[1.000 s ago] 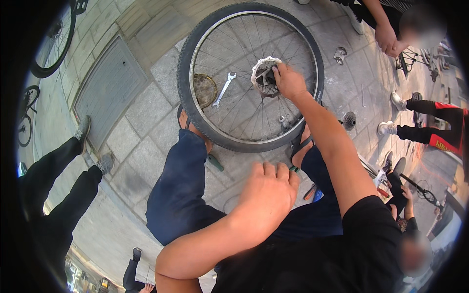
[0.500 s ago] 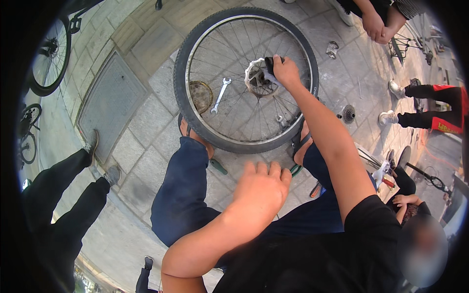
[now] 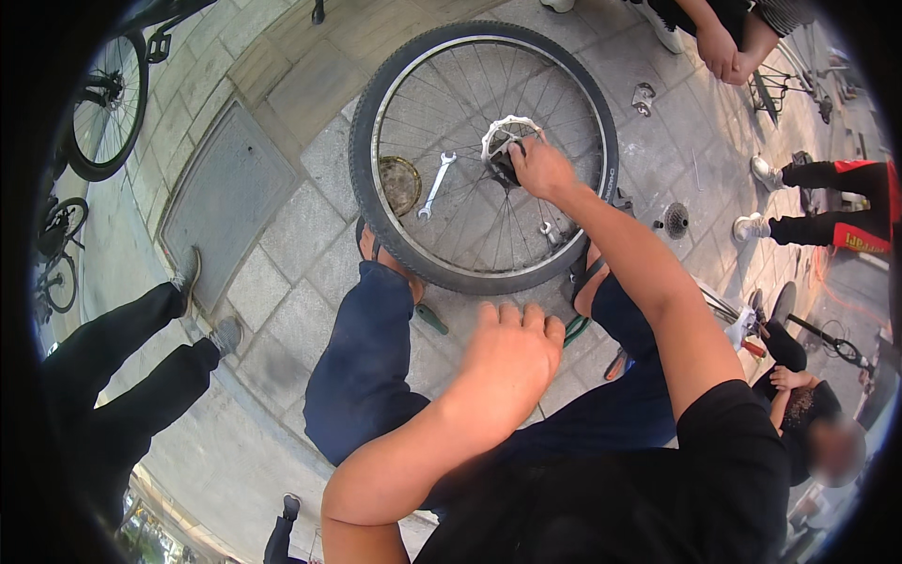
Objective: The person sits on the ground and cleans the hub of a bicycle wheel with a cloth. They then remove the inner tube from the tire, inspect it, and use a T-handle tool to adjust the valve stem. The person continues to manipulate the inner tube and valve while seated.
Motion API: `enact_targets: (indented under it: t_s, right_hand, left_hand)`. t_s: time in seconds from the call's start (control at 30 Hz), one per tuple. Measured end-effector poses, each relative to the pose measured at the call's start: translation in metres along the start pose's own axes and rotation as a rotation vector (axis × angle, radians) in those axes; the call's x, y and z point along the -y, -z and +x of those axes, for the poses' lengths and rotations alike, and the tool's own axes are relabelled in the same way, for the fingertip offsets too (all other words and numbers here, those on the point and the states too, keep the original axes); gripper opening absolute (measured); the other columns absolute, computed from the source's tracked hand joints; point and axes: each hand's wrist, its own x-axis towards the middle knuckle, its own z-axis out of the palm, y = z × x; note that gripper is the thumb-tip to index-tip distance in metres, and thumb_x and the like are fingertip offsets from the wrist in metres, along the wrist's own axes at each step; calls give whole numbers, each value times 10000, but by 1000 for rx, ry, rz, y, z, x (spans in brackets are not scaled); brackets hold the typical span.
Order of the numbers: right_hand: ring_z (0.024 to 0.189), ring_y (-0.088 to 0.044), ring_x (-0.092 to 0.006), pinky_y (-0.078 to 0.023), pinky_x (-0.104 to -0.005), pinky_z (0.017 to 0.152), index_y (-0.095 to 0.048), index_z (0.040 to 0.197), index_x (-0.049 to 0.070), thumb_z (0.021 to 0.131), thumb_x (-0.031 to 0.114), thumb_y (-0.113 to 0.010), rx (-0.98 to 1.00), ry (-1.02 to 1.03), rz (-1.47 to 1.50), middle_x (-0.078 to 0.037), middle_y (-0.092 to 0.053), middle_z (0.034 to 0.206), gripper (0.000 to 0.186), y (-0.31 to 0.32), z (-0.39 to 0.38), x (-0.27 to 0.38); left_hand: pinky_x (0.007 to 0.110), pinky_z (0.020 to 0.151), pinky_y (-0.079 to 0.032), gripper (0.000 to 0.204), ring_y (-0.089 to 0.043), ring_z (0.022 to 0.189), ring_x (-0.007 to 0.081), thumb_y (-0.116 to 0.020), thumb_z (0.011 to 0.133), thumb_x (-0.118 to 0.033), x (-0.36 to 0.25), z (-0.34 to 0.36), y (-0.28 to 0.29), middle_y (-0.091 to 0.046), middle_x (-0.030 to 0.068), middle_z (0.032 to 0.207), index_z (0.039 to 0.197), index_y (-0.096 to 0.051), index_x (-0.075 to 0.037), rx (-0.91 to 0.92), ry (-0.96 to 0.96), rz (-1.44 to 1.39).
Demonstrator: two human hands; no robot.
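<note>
A bicycle wheel (image 3: 365,141) with a black tyre lies flat on the paving before me. At its hub sits a silver brake disc (image 3: 490,139) with a wavy edge. My right hand (image 3: 547,169) is closed over the hub's middle, gripping a small black object (image 3: 518,148) whose kind its fingers mostly hide. My left hand (image 3: 515,355) hangs above my lap, apart from the wheel, its fingers loosely bent and a little spread, with nothing visible in it. Within the wheel's ring, below the spokes, are a silver open-ended wrench (image 3: 437,186) and a shorter wrench end (image 3: 549,232).
A round shallow dish (image 3: 413,179) lies partly under the tyre's left side. To the right are a sprocket cassette (image 3: 675,219) and a small metal part (image 3: 644,99). A green-handled tool (image 3: 432,320) lies by my foot. Other people stand or sit around.
My right hand has come down from the disc's upper right onto the hub with the black object. My left hand stays nearly still. The whole view has shifted slightly.
</note>
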Motion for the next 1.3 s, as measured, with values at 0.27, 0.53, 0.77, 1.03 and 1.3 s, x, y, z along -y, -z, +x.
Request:
enact_targets:
  t_s: [0.27,0.53,0.77,1.03,1.3]
  right_hand:
    - [943,-730,-503,-565,-574,882,-612,1162,-26,1081,346,-463,-94,-53,94,-316,-738,1056,408,-33,30,30]
    - [919,-736,-470,-566,-574,848,-579,1118,5,1089,354,-463,116,76,-176,-292,-742,980,369,-21,-37,-42]
    - [848,-711,-498,-566,-580,802,-593,1061,16,1083,406,-493,-227,183,-41,-303,-725,976,404,-9,10,-3]
    - [794,-732,-435,-592,-523,681,-595,1055,69,1041,298,-561,64,494,-454,-200,-711,951,232,-19,-13,-93]
    - [899,-712,-445,-554,-561,868,-613,1049,70,1086,395,-499,-188,507,-120,-224,-713,1040,346,-13,1,-31]
  left_hand:
    - [471,964,-502,421,-681,1075,316,-678,846,-79,4,12,-6,-684,159,1128,1259,-647,-4,18,20,-2]
    - [468,944,-501,395,-682,1063,311,-670,858,-93,8,5,-1,-683,144,1107,1242,-648,-5,-1,24,-20]
    - [457,922,-497,384,-684,1048,314,-665,853,-74,3,6,-5,-679,146,1084,1230,-650,-7,40,-22,-83]
    - [446,937,-496,419,-681,1055,317,-668,844,-75,4,6,-5,-670,147,1139,1257,-647,-6,-2,-3,-48]
    - [445,951,-493,398,-673,1081,297,-670,842,-82,-1,11,-5,-668,136,1154,1236,-652,-25,55,-33,-55]
